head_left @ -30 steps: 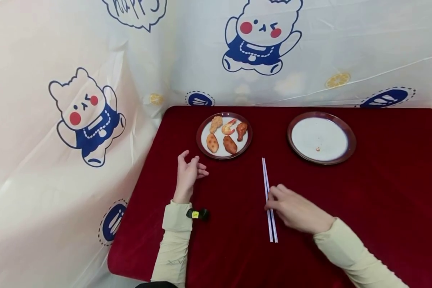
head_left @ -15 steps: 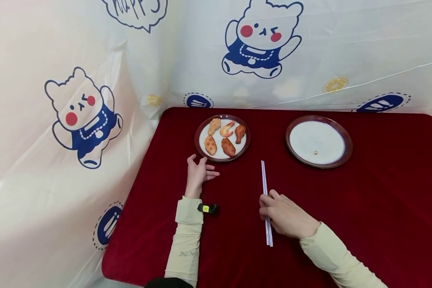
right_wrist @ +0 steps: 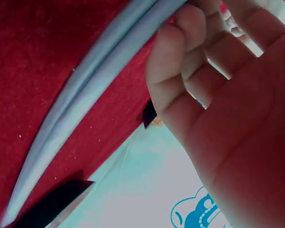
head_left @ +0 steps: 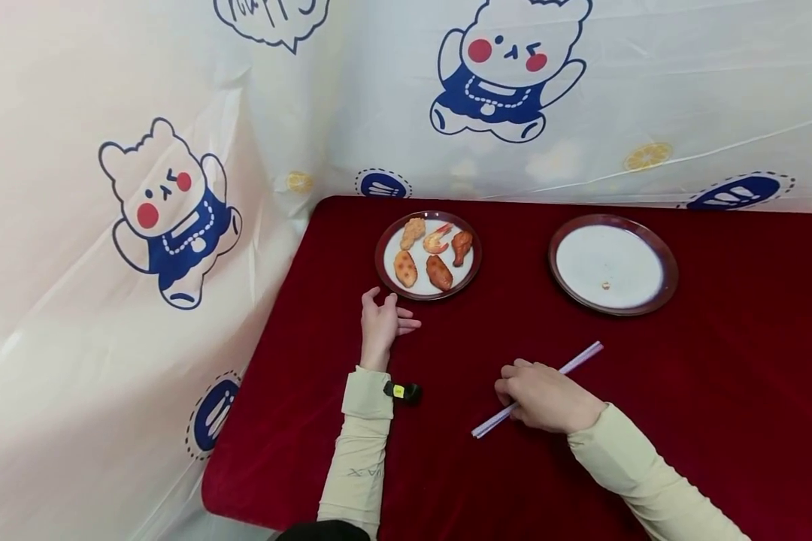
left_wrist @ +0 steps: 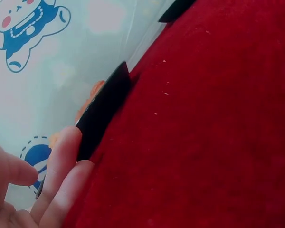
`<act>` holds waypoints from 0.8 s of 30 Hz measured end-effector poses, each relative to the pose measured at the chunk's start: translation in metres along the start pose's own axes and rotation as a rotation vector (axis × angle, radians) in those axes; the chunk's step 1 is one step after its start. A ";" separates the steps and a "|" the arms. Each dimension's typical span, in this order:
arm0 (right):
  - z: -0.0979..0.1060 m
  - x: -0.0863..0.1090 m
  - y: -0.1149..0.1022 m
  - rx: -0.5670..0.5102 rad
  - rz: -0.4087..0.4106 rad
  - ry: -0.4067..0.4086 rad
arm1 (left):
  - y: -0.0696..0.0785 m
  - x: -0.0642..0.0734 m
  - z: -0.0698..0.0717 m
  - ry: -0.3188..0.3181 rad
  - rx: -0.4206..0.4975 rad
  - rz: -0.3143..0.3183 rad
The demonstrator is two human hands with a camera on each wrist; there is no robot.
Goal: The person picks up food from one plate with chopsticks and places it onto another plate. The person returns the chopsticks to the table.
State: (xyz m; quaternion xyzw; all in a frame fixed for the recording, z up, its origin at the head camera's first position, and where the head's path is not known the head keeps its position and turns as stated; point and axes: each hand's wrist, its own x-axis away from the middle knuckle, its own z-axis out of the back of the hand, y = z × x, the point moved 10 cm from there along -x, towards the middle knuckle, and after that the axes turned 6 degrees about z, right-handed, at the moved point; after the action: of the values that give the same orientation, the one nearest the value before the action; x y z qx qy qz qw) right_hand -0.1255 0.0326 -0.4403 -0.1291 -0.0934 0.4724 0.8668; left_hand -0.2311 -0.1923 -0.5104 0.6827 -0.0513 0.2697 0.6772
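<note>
My right hand (head_left: 544, 396) holds a pair of pale chopsticks (head_left: 582, 358) between thumb and fingers, low over the red cloth. The chopsticks lie side by side and slant from near left to far right; in the right wrist view the two sticks (right_wrist: 92, 95) run past the curled fingertips. My left hand (head_left: 381, 327) has relaxed, spread fingers just in front of a brown-rimmed plate (head_left: 477, 259). On that plate are a shrimp (head_left: 437, 239), a drumstick (head_left: 462, 246), a brown wing-shaped piece (head_left: 439, 272), a spotted golden piece (head_left: 406, 268) and a crumbly fried piece (head_left: 413, 233).
A second brown-rimmed plate (head_left: 602, 252), with one small crumb-like bit (head_left: 605, 285), stands at the back right. Dark red cloth (head_left: 460, 488) covers the table. A printed curtain (head_left: 379, 98) hangs behind and to the left.
My right hand has picked up the chopsticks and turned them from nearly straight ahead to a slant, far ends to the right. My left hand has shifted right, closer to the food plate.
</note>
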 end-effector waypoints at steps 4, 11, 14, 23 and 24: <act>-0.004 0.000 0.002 -0.024 -0.014 -0.024 | 0.001 0.002 0.000 0.018 -0.019 -0.022; -0.003 0.000 -0.001 0.026 0.017 -0.002 | 0.001 0.001 0.001 0.032 -0.032 -0.035; 0.010 0.000 -0.005 0.042 0.044 0.063 | -0.001 -0.001 0.002 0.032 -0.042 -0.034; 0.108 0.024 -0.003 -0.034 0.136 0.563 | 0.000 -0.002 0.002 0.032 -0.031 -0.046; 0.117 0.029 -0.001 -0.057 0.132 0.617 | 0.000 -0.002 0.003 0.033 -0.030 -0.048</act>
State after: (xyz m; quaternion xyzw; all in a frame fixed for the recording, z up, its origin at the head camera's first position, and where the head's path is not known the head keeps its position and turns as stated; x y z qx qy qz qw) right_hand -0.1424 0.0727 -0.3281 -0.2963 0.1693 0.4632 0.8179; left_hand -0.2320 -0.1954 -0.5107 0.6688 -0.0280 0.2637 0.6945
